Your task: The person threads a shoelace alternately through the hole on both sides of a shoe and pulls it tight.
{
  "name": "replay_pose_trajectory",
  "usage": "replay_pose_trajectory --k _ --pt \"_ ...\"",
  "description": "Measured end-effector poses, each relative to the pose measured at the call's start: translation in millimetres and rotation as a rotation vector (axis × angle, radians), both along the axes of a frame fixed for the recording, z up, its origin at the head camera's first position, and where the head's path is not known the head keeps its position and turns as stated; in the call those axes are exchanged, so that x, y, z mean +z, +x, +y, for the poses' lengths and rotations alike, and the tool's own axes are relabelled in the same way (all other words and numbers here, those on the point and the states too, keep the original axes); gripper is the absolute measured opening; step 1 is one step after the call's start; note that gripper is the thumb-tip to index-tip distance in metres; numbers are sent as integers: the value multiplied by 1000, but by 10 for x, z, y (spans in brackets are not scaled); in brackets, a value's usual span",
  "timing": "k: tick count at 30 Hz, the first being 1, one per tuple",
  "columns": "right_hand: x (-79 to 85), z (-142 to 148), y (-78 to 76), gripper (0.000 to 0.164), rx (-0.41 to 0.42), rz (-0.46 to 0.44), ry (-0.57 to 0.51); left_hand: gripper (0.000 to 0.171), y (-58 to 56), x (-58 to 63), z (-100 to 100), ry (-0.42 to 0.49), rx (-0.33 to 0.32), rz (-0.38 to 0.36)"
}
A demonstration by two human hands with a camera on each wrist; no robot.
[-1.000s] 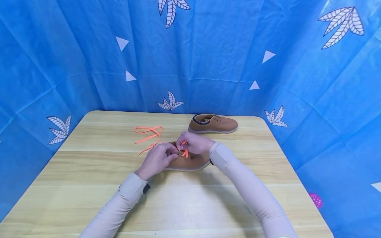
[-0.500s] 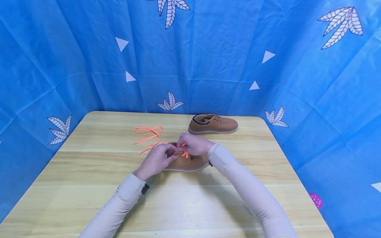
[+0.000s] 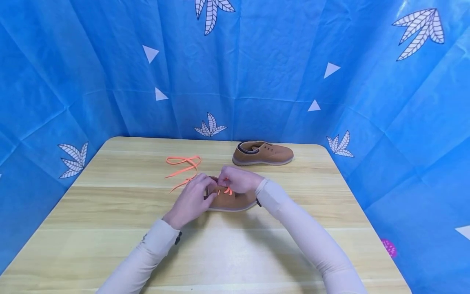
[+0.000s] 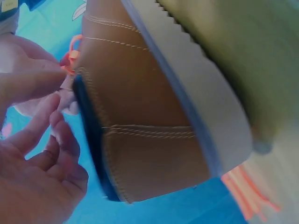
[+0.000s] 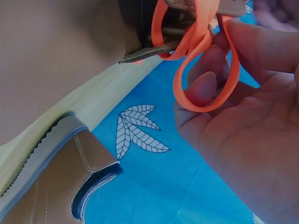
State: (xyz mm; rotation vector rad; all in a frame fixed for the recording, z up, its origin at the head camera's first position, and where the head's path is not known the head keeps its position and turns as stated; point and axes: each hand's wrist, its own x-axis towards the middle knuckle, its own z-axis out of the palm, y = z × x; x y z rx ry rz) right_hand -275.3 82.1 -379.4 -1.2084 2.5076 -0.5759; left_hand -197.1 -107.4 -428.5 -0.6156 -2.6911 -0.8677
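A brown shoe stands on the table between both hands, partly hidden by them. Orange shoelace runs through its eyelets and loops by the right hand's fingers. The right hand reaches over the far side of the opening and pinches this lace near the eyelet flap. At the heel end is the left hand, its thumb and fingers apart. In the left wrist view, that left hand lies beside the shoe's collar, one fingertip right at the flap's edge. A short orange lace bit shows near the left thumb.
A second brown shoe, without a lace, stands at the table's back right. Another orange shoelace lies loosely looped left of the hands. A blue patterned curtain encloses the table behind and at the sides.
The left hand's thumb and fingers have spread and drawn back slightly from the eyelets. The right hand has moved slightly down; less orange lace shows beside it.
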Motion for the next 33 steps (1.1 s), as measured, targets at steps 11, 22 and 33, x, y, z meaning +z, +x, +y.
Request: replay_pose_trajectory --k 11,22,33 --pt "-23 20 -5 18 -140 -18 -65 40 84 40 209 -220 107 -64" --pt "-101 284 -46 34 -183 -58 -213 41 45 5 255 -215 140 -96" --pt "-598 846 -22 105 -205 -132 -22 44 69 23 259 -204 138 -99"
